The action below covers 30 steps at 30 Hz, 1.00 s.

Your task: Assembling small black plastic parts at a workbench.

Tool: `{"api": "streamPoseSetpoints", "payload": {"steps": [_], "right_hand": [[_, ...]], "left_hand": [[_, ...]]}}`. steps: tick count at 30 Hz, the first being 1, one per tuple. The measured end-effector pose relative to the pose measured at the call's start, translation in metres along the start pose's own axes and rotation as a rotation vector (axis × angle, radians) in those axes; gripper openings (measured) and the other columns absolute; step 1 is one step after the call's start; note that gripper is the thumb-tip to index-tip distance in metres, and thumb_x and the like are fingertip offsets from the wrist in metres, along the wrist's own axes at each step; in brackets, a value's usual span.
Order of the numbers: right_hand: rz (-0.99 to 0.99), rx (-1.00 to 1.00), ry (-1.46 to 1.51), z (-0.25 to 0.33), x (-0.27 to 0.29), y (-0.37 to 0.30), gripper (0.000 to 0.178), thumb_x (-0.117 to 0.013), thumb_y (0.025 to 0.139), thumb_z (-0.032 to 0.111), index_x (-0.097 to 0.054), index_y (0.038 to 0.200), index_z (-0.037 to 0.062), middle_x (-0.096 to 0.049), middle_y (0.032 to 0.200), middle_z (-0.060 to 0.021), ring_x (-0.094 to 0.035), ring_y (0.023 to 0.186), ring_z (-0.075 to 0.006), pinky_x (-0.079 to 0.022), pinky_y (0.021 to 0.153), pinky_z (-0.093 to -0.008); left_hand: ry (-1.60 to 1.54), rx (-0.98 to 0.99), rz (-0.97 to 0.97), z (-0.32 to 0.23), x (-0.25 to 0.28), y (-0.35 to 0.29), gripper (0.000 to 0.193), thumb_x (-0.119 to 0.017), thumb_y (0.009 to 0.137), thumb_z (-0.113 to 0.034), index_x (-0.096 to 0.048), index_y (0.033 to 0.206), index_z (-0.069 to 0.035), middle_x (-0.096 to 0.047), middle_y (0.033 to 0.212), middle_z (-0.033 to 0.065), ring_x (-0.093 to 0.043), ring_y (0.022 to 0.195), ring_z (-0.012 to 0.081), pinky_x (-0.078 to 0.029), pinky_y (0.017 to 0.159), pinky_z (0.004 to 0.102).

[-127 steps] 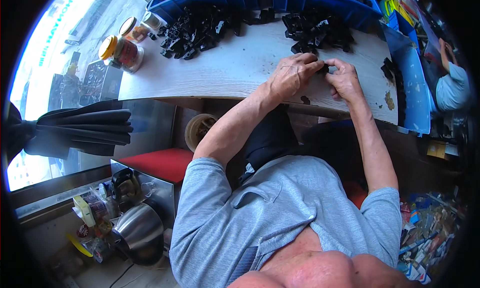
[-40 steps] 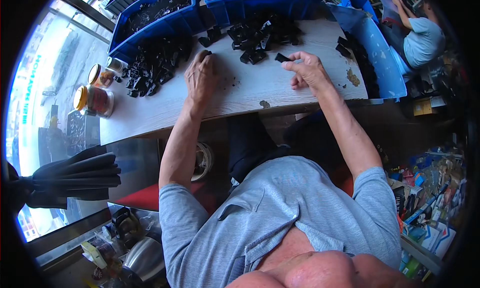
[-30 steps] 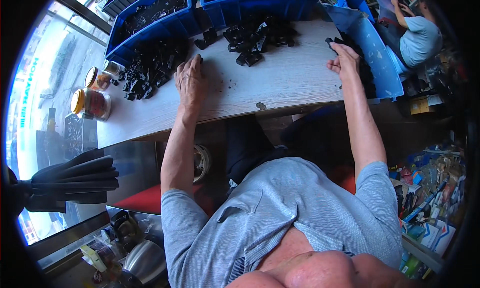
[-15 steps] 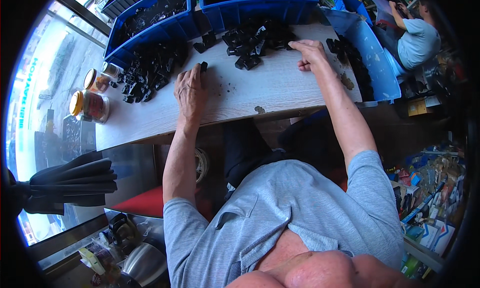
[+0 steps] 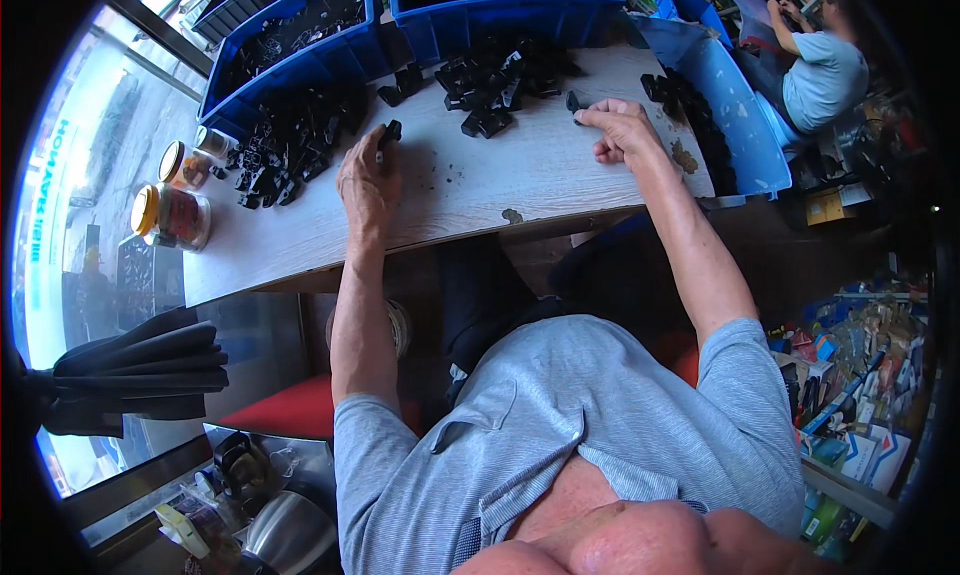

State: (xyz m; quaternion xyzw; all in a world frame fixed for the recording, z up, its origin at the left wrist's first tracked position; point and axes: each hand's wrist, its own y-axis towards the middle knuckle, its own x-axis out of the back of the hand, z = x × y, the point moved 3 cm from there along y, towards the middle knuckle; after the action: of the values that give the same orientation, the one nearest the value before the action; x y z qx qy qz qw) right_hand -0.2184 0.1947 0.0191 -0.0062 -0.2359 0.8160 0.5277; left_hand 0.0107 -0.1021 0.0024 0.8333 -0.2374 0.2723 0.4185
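My left hand (image 5: 368,178) is closed around a small black plastic part (image 5: 391,132) that pokes out past the fingertips, just above the table. Between thumb and index finger, my right hand (image 5: 622,133) pinches another small black piece (image 5: 575,103). Beyond and between the hands lies a pile of black plastic parts (image 5: 495,83). A second heap of small black parts with metal bits (image 5: 290,145) spreads to the left of my left hand. A couple of black parts (image 5: 402,84) lie between the two heaps.
Blue bins (image 5: 510,13) full of black parts line the table's far side; a light-blue bin (image 5: 745,125) stands at its right. Lidded jars (image 5: 172,215) sit at the left edge. A person (image 5: 825,75) sits beyond, at the upper right. The pale wooden table (image 5: 470,200) has chipped spots.
My right hand has drawn slightly back from the middle pile, and a black piece now shows clear of it in the fingers. The left hand has turned, showing more of its part.
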Motion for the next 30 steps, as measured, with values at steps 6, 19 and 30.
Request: {"api": "streamPoseSetpoints", "payload": {"steps": [6, 19, 30], "right_hand": [[0.043, 0.043, 0.030, -0.002, -0.003, -0.018, 0.024, -0.080, 0.086, 0.023, -0.068, 0.099, 0.0081, -0.058, 0.065, -0.0001, -0.059, 0.049, -0.0103, -0.055, 0.046, -0.0290], [0.083, 0.197, -0.307, 0.013, -0.020, -0.013, 0.029, -0.071, 0.087, 0.013, -0.068, 0.117, 0.0134, -0.056, 0.062, 0.0003, -0.052, 0.044, -0.0074, -0.044, 0.037, -0.0240], [0.087, 0.147, -0.283, 0.013, -0.031, -0.025, 0.027, -0.075, 0.088, 0.019, -0.068, 0.111, 0.0091, -0.057, 0.063, 0.0010, -0.053, 0.044, -0.0083, -0.045, 0.037, -0.0247]], "left_hand": [[0.023, 0.009, 0.013, 0.002, -0.002, 0.001, 0.025, -0.070, 0.091, -0.018, -0.072, 0.115, -0.011, -0.075, 0.106, 0.0143, -0.071, 0.100, 0.0341, -0.055, 0.089, 0.0420], [0.038, -0.019, 0.008, 0.004, 0.000, -0.001, 0.027, -0.070, 0.093, -0.022, -0.074, 0.117, -0.010, -0.075, 0.109, 0.0135, -0.072, 0.100, 0.0308, -0.055, 0.089, 0.0384], [-0.150, -0.013, 0.116, -0.020, 0.000, -0.012, 0.030, -0.071, 0.092, -0.018, -0.071, 0.120, -0.009, -0.076, 0.103, 0.0132, -0.075, 0.076, 0.0258, -0.057, 0.074, 0.0335]]}}
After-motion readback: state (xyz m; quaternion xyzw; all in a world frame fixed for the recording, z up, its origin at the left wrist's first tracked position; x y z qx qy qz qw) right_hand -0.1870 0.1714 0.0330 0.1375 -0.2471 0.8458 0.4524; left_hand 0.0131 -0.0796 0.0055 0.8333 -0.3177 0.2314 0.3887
